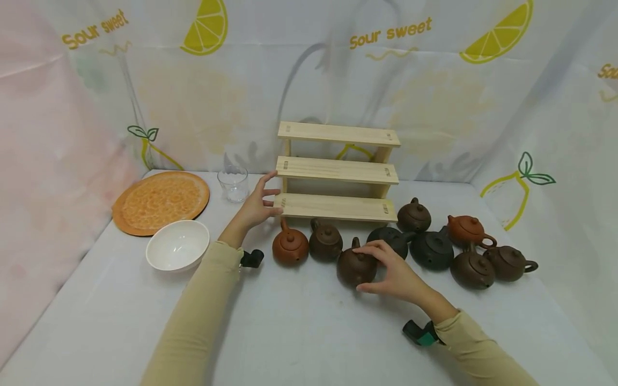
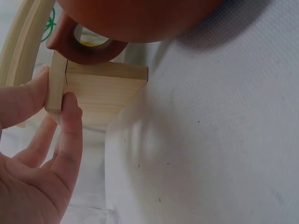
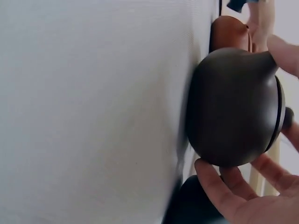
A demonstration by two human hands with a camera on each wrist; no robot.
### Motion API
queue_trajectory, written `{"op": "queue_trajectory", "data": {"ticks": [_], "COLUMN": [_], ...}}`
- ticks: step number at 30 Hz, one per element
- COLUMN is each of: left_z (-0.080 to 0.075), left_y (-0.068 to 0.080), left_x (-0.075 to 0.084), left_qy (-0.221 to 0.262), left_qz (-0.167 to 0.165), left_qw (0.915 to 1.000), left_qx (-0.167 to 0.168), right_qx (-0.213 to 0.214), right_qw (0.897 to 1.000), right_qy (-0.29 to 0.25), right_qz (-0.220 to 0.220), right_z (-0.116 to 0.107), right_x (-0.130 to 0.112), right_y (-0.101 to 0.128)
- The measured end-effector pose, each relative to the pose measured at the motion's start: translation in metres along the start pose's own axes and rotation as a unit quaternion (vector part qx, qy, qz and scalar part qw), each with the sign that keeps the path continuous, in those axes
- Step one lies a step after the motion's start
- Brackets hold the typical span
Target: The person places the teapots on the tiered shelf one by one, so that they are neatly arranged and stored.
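Now the right hand (image 1: 401,276) curls round a dark brown teapot (image 1: 354,265) (before the wooden rack (image 1: 338,171)) — left hand (image 1: 256,206) pinches the rack's lowest step.

The head view is evenly and softly lit — bright, diffuse light from above, with no hard glare. Shadows are faint: pale grey ones trail from the wooden rack (image 1: 338,171) onto the backdrop, and soft pools sit under the teapots near the table's (image 1: 299,332) back edge. Straight lines bow slightly toward the picture's corners, and the left side looks hazy and washed pink. The left wrist view is sharp on the fingers (image 2: 70,135), with the table cloth's weave crisp. The right wrist view is softer — the dark teapot (image 3: 233,107) shows motion blur along its left rim, and the cloth there is bright and nearly featureless.
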State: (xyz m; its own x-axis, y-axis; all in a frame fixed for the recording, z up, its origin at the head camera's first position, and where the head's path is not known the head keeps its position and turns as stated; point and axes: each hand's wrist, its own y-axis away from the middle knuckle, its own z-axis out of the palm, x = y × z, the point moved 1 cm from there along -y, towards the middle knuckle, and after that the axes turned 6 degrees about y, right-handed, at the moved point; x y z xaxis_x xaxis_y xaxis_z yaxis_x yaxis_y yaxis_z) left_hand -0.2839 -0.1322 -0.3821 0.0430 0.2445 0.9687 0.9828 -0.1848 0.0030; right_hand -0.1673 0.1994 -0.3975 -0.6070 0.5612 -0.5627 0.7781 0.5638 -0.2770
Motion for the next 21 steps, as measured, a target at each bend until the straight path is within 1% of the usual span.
{"op": "queue_trajectory", "data": {"ticks": [4,6,9,11,13,17,21], "left_z": [-0.0003,-0.0005,-0.0001,-0.0001,0.0003,0.0004,-0.0010], "left_y": [0.0006,0.0007,0.0007,0.0006,-0.0002,-0.0007,0.0008], "left_x": [-0.0005,-0.0005,-0.0008,-0.0012,-0.0008,0.0001,0.0004], "left_qy": [0.001,0.004,0.007,0.005,0.003,0.000,0.000], "left_qz": [0.004,0.008,0.015,0.016,0.016,0.011,0.001], "left_qw": [1.0000,1.0000,0.9999,0.9999,0.9999,0.9999,1.0000], "left_qx": [0.000,0.000,0.000,0.001,0.000,0.001,0.005], "right_qx": [-0.006,-0.015,-0.041,-0.059,-0.064,-0.055,-0.061], "right_qw": [1.000,0.999,0.998,0.995,0.991,0.990,0.988], "right_qy": [-0.009,-0.017,-0.053,-0.083,-0.106,-0.111,-0.123], "right_qz": [-0.022,-0.023,0.001,0.023,0.044,0.063,0.064], "right_z": [0.0018,0.0017,0.0003,-0.0003,-0.0013,-0.0013,-0.0002], "right_x": [0.0023,0.0029,0.0027,0.0022,0.0016,0.0010,0.0005], "right_y": [0.0000,-0.0004,-0.0002,-0.0003,-0.0002,-0.0013,-0.0017]}}
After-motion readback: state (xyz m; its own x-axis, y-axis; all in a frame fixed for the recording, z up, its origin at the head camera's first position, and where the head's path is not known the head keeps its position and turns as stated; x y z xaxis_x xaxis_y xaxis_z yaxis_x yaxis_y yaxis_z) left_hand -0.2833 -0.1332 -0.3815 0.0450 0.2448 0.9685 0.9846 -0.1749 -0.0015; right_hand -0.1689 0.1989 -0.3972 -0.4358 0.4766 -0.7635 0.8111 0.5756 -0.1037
